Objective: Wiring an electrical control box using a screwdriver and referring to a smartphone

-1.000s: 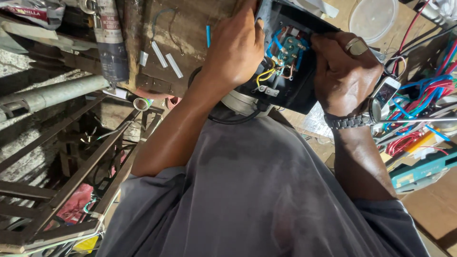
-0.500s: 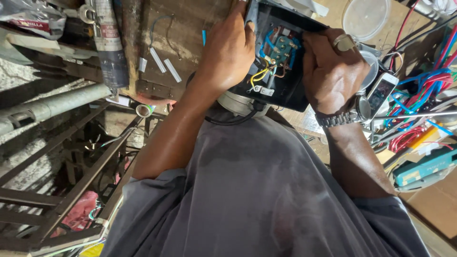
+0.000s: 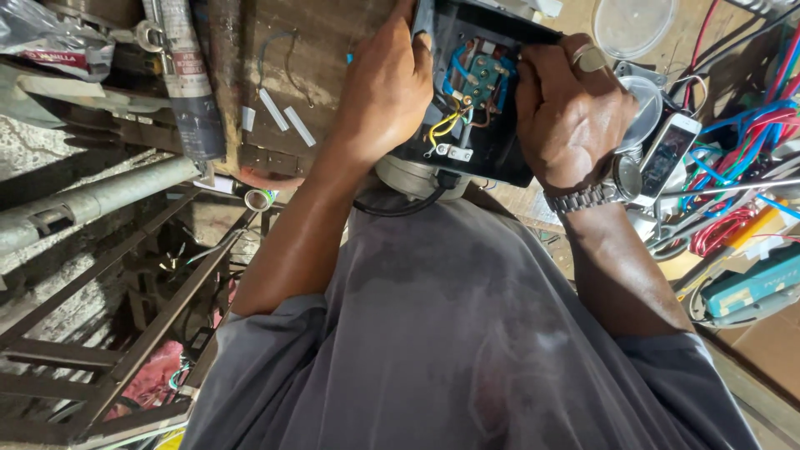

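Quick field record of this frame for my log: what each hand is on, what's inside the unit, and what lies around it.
left hand: grips the left side of the black electrical box
right hand: clasps the box's right side; ring on one finger, metal wristwatch on the wrist
box interior: open, green terminal block, blue, yellow and brown wires
bench surface: wooden workbench
right of box: smartphone, clear plastic lid, tangle of red and blue wires
left of box: sealant tube
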